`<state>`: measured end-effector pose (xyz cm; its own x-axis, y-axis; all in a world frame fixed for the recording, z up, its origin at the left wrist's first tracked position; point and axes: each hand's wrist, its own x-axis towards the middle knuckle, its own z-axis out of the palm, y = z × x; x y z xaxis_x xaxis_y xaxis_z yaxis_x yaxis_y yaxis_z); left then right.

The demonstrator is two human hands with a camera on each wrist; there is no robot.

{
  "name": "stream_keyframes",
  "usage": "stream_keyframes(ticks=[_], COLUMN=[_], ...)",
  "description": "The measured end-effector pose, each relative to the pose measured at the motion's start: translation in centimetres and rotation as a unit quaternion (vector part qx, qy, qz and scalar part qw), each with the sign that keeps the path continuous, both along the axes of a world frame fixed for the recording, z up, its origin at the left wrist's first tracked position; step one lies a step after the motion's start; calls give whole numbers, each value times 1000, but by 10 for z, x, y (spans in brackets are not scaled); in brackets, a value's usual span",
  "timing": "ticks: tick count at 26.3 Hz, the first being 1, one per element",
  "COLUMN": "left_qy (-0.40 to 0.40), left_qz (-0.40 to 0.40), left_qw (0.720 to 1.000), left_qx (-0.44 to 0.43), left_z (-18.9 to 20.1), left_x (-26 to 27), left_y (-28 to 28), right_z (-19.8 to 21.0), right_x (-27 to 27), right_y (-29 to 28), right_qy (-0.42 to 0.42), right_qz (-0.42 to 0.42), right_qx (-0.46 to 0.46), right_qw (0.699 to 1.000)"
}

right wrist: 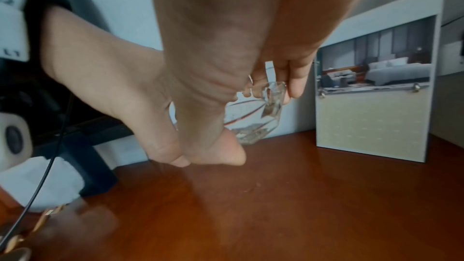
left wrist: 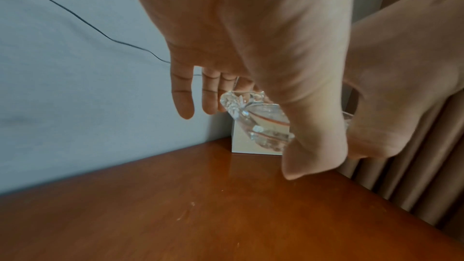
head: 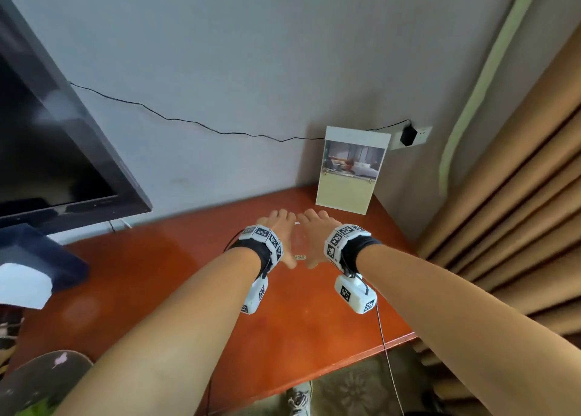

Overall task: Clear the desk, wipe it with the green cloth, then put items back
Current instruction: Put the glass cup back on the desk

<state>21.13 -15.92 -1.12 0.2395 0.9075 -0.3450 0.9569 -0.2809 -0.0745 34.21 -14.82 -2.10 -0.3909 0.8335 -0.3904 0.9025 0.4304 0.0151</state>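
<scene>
A clear cut-glass dish [head: 298, 242] hangs tilted a little above the red-brown desk [head: 157, 274], held between both hands. My left hand [head: 279, 236] grips its left side: the thumb [left wrist: 308, 158] is on the near rim and the fingers [left wrist: 209, 96] reach down behind the dish [left wrist: 261, 126]. My right hand [head: 316, 236] grips the right side, fingertips [right wrist: 293, 86] curled over the far rim of the dish [right wrist: 253, 122] and thumb [right wrist: 226, 154] on the near side. A speck of green shows at the bottom left of the head view, too small to identify.
A standing photo card [head: 349, 170] is at the desk's back right corner, just beyond the hands. A dark TV [head: 47, 148] is at the left, with a dark blue box and white cloth [head: 41, 264] below it. Tan curtains [head: 503, 195] hang along the right. A black cable runs to a wall plug [head: 408, 136].
</scene>
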Motion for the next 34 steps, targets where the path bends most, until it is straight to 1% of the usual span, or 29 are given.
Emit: stream_keyframes(ticks=[3,6,9,11,14,19,23,26,28,30,34], left_qy=[-9,-16,-27,-30,-49,-49,-47,-51,-49,-50,-53], left_qz=[-6,-10,1,24,66,147,163,185,182,197,217], left_qw=[1000,999,999,997,993,979,973,967,969,966,960], left_qx=[-24,-35,-43,-60,-85,-135,-156,-169,-161,-157,-169], left_z=[-16,-28,-45,-64,-90,-135,-163,-188,-191,-201,-216], left_x=[17,30,37,43,48,60,71,79,82,84,87], left_y=[48,89,115,131,145,166,183,202,202,208,223], right_z=[-11,-21,-36,-52,-76,-124,-152,-177,-178,-186,-200], right_x=[15,27,35,40,47,55,65,72,76,76,77], right_y=[44,82,109,129,150,183,205,228,231,242,258], right_qy=[-3,-16,-10,-18,-14,-9,-1,-14,-10,2,-1], right_qz=[-17,-19,-13,3,23,66,80,113,126,129,143], right_qx=[-24,-22,-26,-43,-59,-95,-117,-129,-122,-122,-122], right_qw=[1000,999,1000,999,998,993,990,985,984,984,982])
